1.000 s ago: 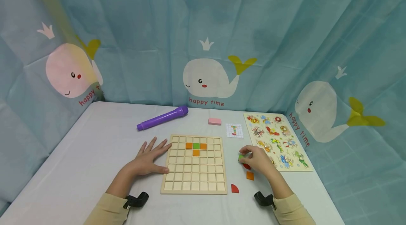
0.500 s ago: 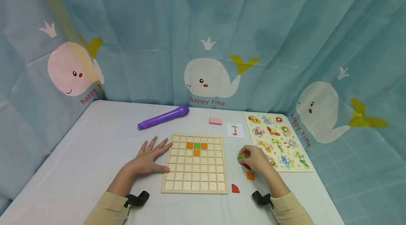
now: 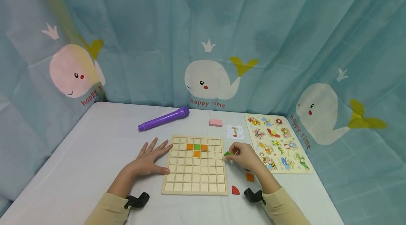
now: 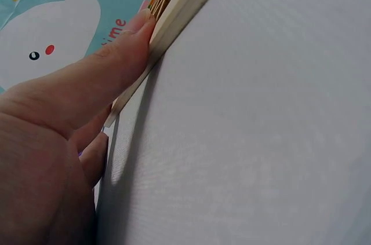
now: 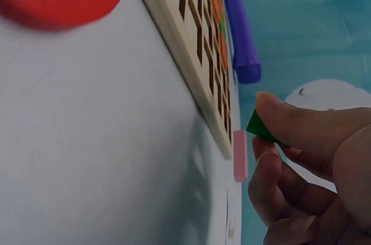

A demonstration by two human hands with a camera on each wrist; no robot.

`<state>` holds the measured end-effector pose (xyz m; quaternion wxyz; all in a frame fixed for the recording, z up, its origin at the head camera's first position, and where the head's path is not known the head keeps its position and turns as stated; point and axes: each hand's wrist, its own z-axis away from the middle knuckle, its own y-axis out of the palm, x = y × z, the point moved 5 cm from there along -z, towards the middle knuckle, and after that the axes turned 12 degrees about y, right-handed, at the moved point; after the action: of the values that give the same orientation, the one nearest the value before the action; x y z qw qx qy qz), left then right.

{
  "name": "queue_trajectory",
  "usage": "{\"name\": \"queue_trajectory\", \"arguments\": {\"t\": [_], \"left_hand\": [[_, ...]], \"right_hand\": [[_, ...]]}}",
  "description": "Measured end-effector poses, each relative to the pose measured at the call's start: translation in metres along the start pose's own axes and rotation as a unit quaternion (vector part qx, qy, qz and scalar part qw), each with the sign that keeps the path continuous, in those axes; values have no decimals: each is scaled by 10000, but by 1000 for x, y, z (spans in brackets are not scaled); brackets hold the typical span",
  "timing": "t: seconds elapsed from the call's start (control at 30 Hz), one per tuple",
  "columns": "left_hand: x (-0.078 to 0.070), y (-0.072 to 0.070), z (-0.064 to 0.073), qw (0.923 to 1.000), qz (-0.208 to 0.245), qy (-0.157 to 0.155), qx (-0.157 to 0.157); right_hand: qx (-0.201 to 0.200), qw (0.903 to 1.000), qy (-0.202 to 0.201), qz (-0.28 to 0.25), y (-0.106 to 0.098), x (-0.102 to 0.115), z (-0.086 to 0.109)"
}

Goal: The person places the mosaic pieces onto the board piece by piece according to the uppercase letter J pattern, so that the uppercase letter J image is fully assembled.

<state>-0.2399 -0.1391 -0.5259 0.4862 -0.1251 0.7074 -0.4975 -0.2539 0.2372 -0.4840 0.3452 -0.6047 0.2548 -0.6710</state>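
My right hand (image 3: 243, 156) pinches a green square tile (image 5: 261, 127) between thumb and fingers, just off the right edge of the wooden grid board (image 3: 196, 177). My left hand (image 3: 146, 158) lies spread at the board's left side, thumb and fingertips at its rim. In the left wrist view the left thumb (image 4: 110, 62) presses on the board's edge. Set into the grid near its top are a green tile (image 3: 197, 147), an orange tile on either side of it and another orange tile (image 3: 196, 154) below it.
Right of the board lie a red quarter-round piece (image 3: 235, 190) and an orange tile (image 3: 250, 177); another piece is mostly hidden under the right hand. Behind are a pattern card (image 3: 235, 132), a pink block (image 3: 215, 122), a purple toy microphone (image 3: 163, 119) and an insect puzzle board (image 3: 304, 166).
My right hand has lifted the green tile from beside the red piece and carried it left to the board's edge. The left hand stays in place.
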Motion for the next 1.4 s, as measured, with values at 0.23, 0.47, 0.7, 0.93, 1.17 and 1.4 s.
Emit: {"name": "queue_trajectory", "arguments": {"t": [0.23, 0.47, 0.7, 0.93, 1.17, 1.4], "left_hand": [[-1, -1, 1, 10000, 36, -13, -50], [-2, -2, 1, 10000, 38, -5, -12], [0, 0, 0, 10000, 7, -9, 18], [2, 0, 0, 10000, -31, 2, 16], [2, 0, 0, 10000, -3, 8, 9], [0, 0, 0, 10000, 14, 2, 19]], "right_hand": [[60, 9991, -409, -139, 14, 26, -5], [319, 9969, -712, 80, 30, 49, -8], [502, 9961, -728, 72, 48, 60, -10], [661, 9940, -873, -51, 68, 69, -9], [581, 9949, -822, 94, 74, 76, -9], [661, 9943, -787, 273, 77, 80, -10]]}}
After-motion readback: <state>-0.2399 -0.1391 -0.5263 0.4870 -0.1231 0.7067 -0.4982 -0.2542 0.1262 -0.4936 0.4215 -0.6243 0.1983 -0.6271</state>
